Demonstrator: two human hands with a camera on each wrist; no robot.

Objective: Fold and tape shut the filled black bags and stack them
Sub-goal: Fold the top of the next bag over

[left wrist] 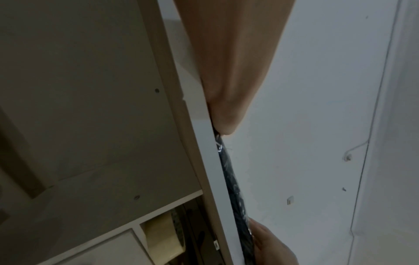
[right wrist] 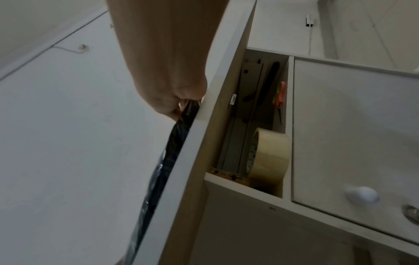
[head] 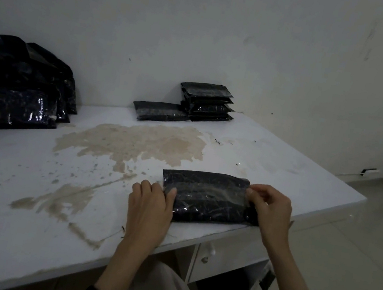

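Note:
A folded, filled black bag (head: 204, 197) lies near the front edge of the white table (head: 25, 193), with a shiny clear strip of tape across its top. My left hand (head: 150, 203) grips its left end, thumb on top. My right hand (head: 268, 208) pinches its right end. In the left wrist view the left hand (left wrist: 226, 107) sits on the bag's edge (left wrist: 235, 193). The right wrist view shows the right hand (right wrist: 172, 93) holding the bag (right wrist: 167, 156) at the table's rim. A stack of taped bags (head: 207, 102) stands at the back, with a single taped bag (head: 160, 111) beside it.
A heap of untaped black bags (head: 23, 86) fills the table's far left. A brown worn patch (head: 135, 143) spreads over the middle. Under the table, an open shelf holds a tape roll (right wrist: 269, 154) and scissors (right wrist: 281, 100), beside a drawer with a white knob (right wrist: 362, 195).

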